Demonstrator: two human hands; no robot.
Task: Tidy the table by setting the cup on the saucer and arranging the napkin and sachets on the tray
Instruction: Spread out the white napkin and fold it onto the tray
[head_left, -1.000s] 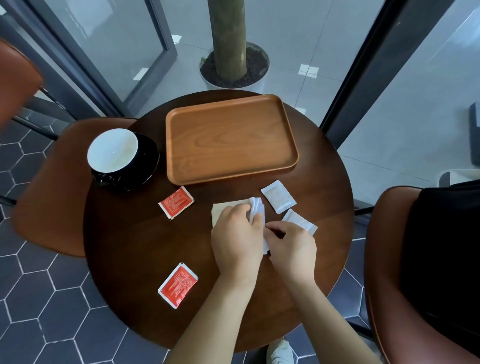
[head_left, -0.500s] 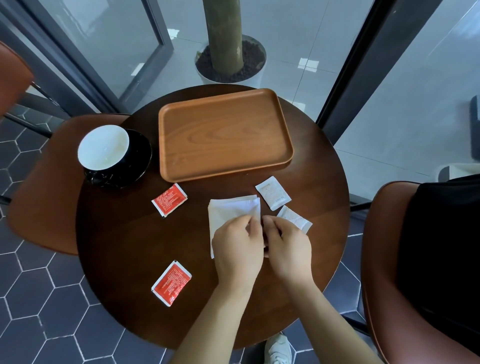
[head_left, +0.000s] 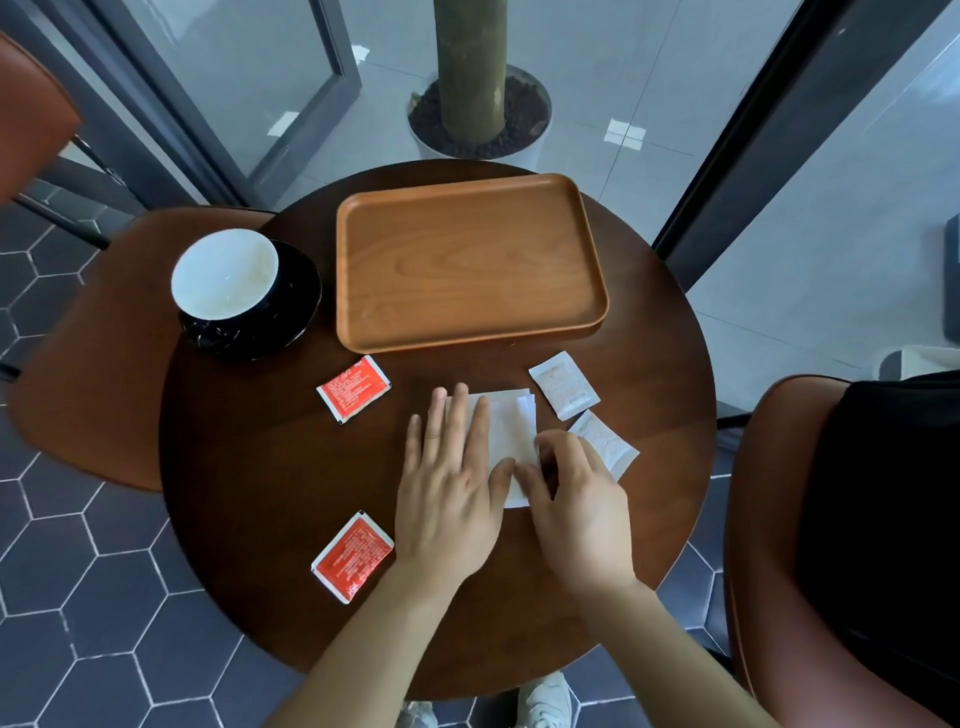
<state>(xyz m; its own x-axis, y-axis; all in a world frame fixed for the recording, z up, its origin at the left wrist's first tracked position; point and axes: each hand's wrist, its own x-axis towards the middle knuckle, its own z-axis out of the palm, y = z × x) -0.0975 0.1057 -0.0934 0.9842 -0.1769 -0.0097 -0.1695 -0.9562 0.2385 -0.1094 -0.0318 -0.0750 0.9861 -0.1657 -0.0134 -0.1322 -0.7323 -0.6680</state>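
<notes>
left hand (head_left: 452, 483) has gone from curled at the napkin's near edge half a second ago to spread flat; the sachets, cup and tray lie in the same pattern as before.

- napkin (head_left: 511, 431): white, folded to a rectangle, flat on the desk (head_left: 249, 467) nearside of the tray. long axis runs near to far, with the far short edge facing the tray.
- left hand: fingers straight, palm down, pressing the napkin's left half. fingertips reach its far edge.
- right hand (head_left: 576, 509): fingers bent at the napkin's right near corner, thumb on the paper. cannot tell whether it pinches the edge or only touches it.
- tray (head_left: 467, 260): wooden, long axis left to right, right end slightly farther away.
- cup (head_left: 224, 273): black with a white inside, upright on the black saucer (head_left: 304, 291), just left of the tray.
- far red sachet (head_left: 354, 388): left of the napkin, apart from it, right end angled toward the tray.
- near red sachet (head_left: 353, 557): just left of the left wrist, long axis running near-left to far-right.
- far white sachet (head_left: 564, 384): just right of the napkin's far corner.
- near white sachet (head_left: 605, 441): beside the napkin's right edge, near end hidden by the right hand.
- brown chair (head_left: 93, 338) at left.
</notes>
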